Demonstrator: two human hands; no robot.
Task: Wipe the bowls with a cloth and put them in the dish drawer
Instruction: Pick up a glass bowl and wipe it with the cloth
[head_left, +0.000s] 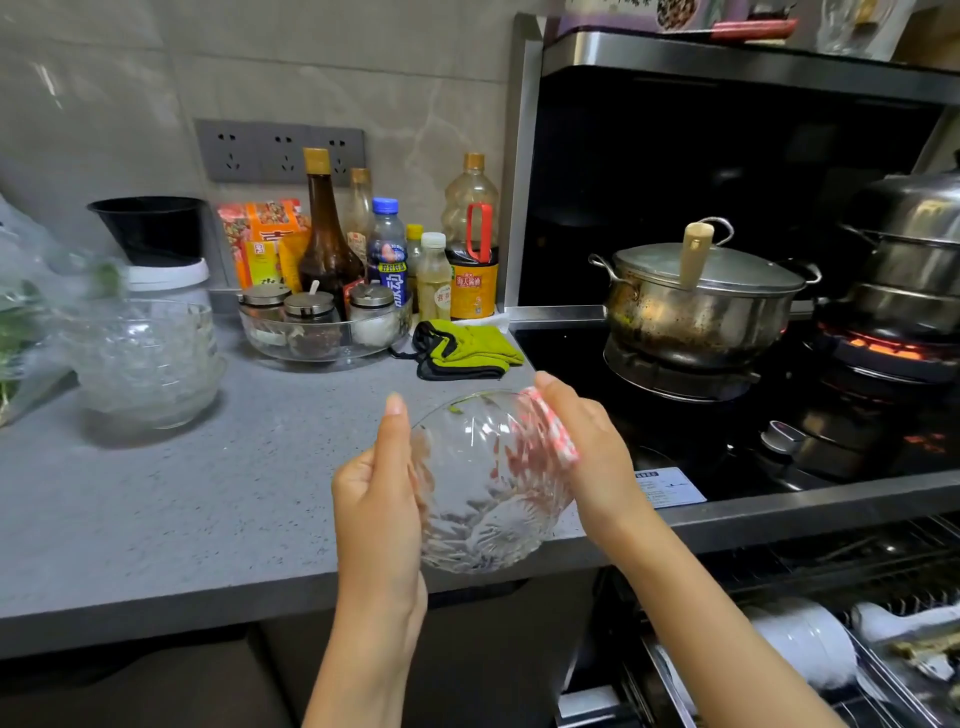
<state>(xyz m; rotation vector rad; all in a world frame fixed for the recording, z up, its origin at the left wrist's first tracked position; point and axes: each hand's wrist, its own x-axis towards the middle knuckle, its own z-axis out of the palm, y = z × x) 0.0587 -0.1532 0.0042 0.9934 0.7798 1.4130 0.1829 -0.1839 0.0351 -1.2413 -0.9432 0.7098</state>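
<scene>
I hold a clear cut-glass bowl (483, 499) tilted on its side above the front edge of the grey counter (208, 493). My left hand (376, 499) grips its left rim, thumb pointing up. My right hand (587, 447) holds a red-and-white patterned cloth (550, 426) against the bowl's right side, partly seen through the glass. A stack of more clear glass bowls (148, 358) stands at the counter's left. The dish drawer (779, 634) is pulled out at the lower right, with white dishes (810, 639) in its wire rack.
Sauce bottles (332, 234), seasoning jars in a glass dish (322, 322) and a green-black cloth (467, 348) sit at the counter's back. On the stove, a lidded steel pot (701, 301) and a steamer (914, 249) over a lit burner (883, 348).
</scene>
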